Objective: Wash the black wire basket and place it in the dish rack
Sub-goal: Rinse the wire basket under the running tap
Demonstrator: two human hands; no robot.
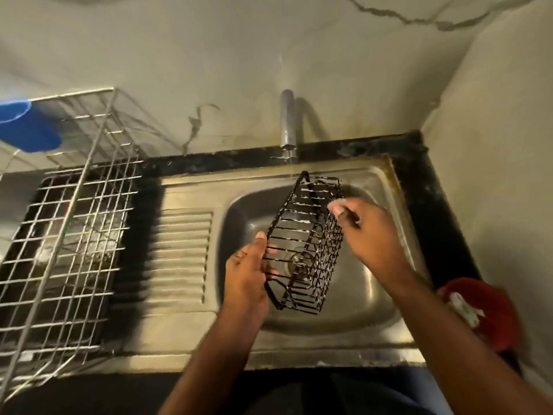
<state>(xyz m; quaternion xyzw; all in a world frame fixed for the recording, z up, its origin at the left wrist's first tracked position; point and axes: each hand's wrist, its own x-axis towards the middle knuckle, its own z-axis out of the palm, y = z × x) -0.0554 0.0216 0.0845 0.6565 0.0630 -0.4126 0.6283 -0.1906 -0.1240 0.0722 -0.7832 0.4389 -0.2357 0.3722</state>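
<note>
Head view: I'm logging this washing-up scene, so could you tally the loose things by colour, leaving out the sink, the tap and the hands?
Black: 1, the wire basket held over the sink
Silver: 1, the dish rack left of the sink
Blue: 1, the cup on the rack's upper part
Red: 1, the bowl at the right of the sink
Total: 4

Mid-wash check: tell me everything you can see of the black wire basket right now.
The black wire basket is a small oblong cage of thin dark wire, with parallel bars on one face and a grid on another. It is held tilted above the sink bowl, its far end near the thin stream from the tap. White suds cling to several bars. The left hand grips its near-left edge; the right hand pinches its upper right side. It touches nothing else.
</note>
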